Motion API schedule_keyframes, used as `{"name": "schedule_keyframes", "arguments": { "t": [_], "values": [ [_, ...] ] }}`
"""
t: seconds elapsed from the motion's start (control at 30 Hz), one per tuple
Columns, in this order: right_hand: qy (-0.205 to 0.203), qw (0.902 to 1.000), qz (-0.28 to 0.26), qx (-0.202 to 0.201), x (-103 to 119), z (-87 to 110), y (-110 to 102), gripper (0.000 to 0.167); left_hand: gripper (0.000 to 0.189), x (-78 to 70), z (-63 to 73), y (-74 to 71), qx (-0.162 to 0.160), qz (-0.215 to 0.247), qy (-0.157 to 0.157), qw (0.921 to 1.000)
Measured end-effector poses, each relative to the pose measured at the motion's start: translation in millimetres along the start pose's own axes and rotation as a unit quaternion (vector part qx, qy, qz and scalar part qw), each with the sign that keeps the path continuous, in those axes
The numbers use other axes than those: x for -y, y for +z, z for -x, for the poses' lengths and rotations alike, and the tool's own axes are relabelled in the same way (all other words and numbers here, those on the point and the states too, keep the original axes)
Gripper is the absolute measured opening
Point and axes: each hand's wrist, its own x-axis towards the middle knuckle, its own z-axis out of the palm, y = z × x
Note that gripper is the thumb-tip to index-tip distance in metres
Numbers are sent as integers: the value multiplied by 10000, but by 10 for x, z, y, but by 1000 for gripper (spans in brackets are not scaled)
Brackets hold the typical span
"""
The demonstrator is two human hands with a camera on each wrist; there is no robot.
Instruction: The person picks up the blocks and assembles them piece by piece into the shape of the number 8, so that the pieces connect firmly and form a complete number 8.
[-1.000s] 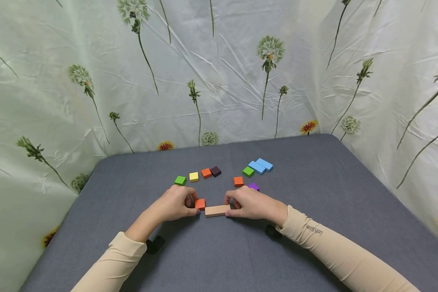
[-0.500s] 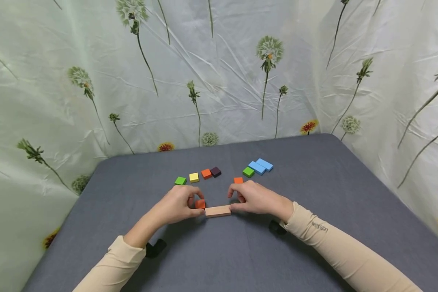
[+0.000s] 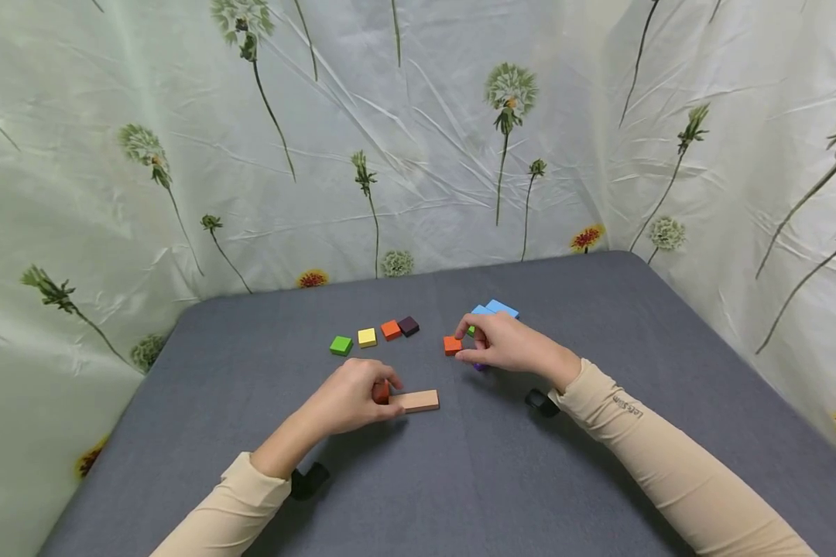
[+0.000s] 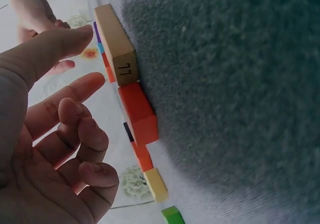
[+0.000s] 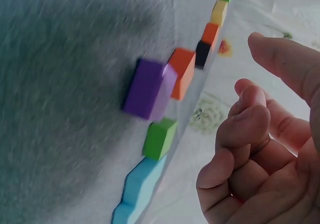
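My left hand (image 3: 348,396) hovers over a natural wood block (image 3: 419,401) and the orange block (image 4: 140,115) at its left end. In the left wrist view its thumb and forefinger are apart and touch neither block; the wood block's end bears a dark printed mark. Above a purple block (image 5: 149,90) and a second orange block (image 3: 451,346), my right hand (image 3: 507,343) holds nothing. Its thumb and forefinger are spread and the other fingers bend loosely. In the head view it covers most of the purple block and part of the green block (image 5: 160,138).
Two light blue blocks (image 3: 503,309) lie side by side behind the right hand. Farther left a green (image 3: 341,346), a yellow (image 3: 367,337), an orange (image 3: 391,330) and a dark block (image 3: 409,326) form a loose row. A flowered curtain (image 3: 432,155) hangs behind the grey table (image 3: 418,495).
My right hand has left the wood block's right end and moved away and to the right, over the purple block. The left hand has shifted slightly right over the orange and wood blocks.
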Motion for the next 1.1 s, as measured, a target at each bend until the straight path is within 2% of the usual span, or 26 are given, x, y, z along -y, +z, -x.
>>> {"name": "schedule_keyframes", "arguments": {
  "t": [0.17, 0.33, 0.6, 1.1],
  "values": [
    [-45, 9998, 135, -130, -116, -11, -3, 29, 19, 20, -6, 45, 67, 126, -88, 9999],
    [62, 10000, -52, 41, -177, -67, 24, 29, 15, 31, -11, 73, 46, 146, -93, 9998],
    [122, 9995, 297, 73, -200, -156, 12, 28, 11, 11, -20, 84, -33, 113, -32, 9999],
    [355, 9985, 264, 322, -196, -293, 90, 30, 10, 21, -6, 96, -117, 181, -235, 9995]
  ]
}}
